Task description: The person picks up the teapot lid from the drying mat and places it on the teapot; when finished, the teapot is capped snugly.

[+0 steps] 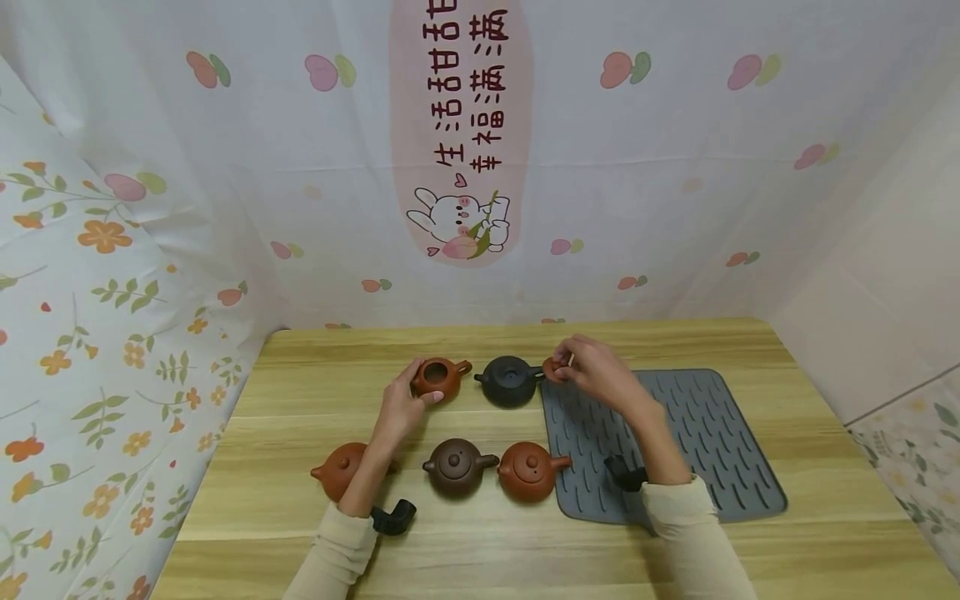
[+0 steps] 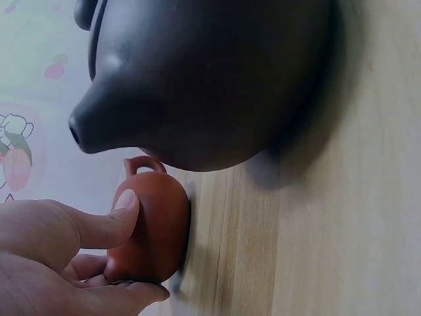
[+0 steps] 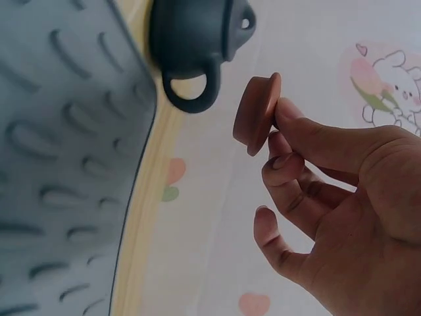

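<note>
My left hand [image 1: 401, 410] holds a small reddish-brown teapot [image 1: 450, 380] by its spout side, thumb on the near wall and fingers on the far side. Its top is uncovered and its handle points right. In the left wrist view, the thumb presses on the round body of this teapot [image 2: 161, 220]. My right hand [image 1: 600, 375] pinches a reddish-brown teapot lid [image 1: 553, 370] above the grey mat's back left corner. From the right wrist view, the lid [image 3: 258, 113] is tilted on edge, its knob hidden by the fingertips. A black teapot [image 1: 508, 382] with its lid on stands between the hands.
In the nearer row stand an orange-red teapot [image 1: 341, 471] partly behind my left forearm, a dark brown teapot [image 1: 457, 468] and another orange-red teapot [image 1: 527, 472], all lidded. A grey ridged mat [image 1: 720, 442] lies at the right. A patterned curtain [image 1: 585, 192] hangs behind the table.
</note>
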### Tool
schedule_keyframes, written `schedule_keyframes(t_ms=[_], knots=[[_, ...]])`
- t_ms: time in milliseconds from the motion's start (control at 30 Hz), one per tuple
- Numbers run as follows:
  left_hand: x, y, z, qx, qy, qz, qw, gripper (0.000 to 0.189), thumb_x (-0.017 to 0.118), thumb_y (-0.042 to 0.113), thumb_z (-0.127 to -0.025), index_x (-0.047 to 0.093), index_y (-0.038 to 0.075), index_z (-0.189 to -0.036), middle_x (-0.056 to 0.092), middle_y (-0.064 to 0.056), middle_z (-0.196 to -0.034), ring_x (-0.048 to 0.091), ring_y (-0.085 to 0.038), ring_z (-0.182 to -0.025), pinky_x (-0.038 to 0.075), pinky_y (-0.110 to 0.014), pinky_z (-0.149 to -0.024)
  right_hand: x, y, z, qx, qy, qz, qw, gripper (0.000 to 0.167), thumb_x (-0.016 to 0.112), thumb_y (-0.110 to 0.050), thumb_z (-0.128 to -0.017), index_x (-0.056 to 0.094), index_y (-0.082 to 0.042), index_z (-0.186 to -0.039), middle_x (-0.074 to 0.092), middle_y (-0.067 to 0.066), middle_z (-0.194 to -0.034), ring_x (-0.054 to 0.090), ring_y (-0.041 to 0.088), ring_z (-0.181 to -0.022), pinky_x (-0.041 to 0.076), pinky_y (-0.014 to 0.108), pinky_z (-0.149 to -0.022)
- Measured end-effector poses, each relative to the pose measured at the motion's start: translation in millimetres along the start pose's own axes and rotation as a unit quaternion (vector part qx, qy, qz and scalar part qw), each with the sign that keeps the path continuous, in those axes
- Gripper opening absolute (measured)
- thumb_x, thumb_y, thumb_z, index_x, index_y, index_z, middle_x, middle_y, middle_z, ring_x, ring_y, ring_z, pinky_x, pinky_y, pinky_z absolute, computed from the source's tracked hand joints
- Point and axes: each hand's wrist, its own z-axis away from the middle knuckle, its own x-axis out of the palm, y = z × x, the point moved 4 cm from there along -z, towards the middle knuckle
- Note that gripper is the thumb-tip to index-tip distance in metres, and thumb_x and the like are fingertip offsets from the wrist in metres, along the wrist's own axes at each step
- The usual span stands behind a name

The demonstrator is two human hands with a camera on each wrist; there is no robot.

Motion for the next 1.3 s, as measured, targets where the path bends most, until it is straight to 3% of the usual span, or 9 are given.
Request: schedule_keyframes(t_ms=[233, 467, 733, 1300], knots=[[0.8, 0.7, -1.2, 0.002, 0.002, -0.002, 1.0000, 0.073, 0.077, -0.002, -0.100, 0.042, -0.009, -0.164, 0.051, -0.035, -0.160, 0.049, -0.051, -0.151, 0.046, -0.062, -0.122, 3, -11, -11.2, -0.024, 0.000, -0.009, 0.9997, 0.011, 0.079, 0.005, -0.097, 0.074, 0.001, -0.106, 0.073, 0.014, -0.103, 0.072, 0.026, -0.087, 0.063, 0.042, -0.074], [2.2, 1.1, -0.7, 0.003, 0.003, -0.001, 1.0000, 0.072, 0.077, -0.003, -0.100, 0.044, -0.007, -0.164, 0.056, -0.034, -0.157, 0.052, -0.050, -0.148, 0.048, -0.062, -0.120, 5, -17, -16.0, -0.017, -0.003, -0.002, 0.9998, 0.011, 0.079, 0.004, -0.098, 0.075, 0.002, -0.107, 0.072, 0.014, -0.104, 0.071, 0.026, -0.087, 0.062, 0.041, -0.073], [1.3, 0.8, 0.2, -0.003, 0.004, 0.002, 1.0000, 0.073, 0.077, -0.003, -0.100, 0.043, -0.008, -0.164, 0.053, -0.035, -0.159, 0.050, -0.051, -0.150, 0.046, -0.062, -0.122, 14, -39, -27.6, -0.051, -0.026, 0.002, 0.9984, 0.011, 0.081, -0.003, -0.098, 0.075, -0.002, -0.107, 0.073, 0.010, -0.103, 0.070, 0.024, -0.086, 0.061, 0.040, -0.076], [1.1, 0.4, -0.4, 0.015, 0.010, -0.003, 0.9998, 0.072, 0.077, -0.003, -0.099, 0.044, -0.010, -0.162, 0.053, -0.036, -0.158, 0.050, -0.052, -0.149, 0.046, -0.062, -0.121, 28, -68, -45.6, -0.083, -0.050, 0.015, 0.9952, 0.010, 0.080, -0.008, -0.102, 0.075, -0.003, -0.108, 0.073, 0.010, -0.106, 0.074, 0.024, -0.094, 0.063, 0.041, -0.083]])
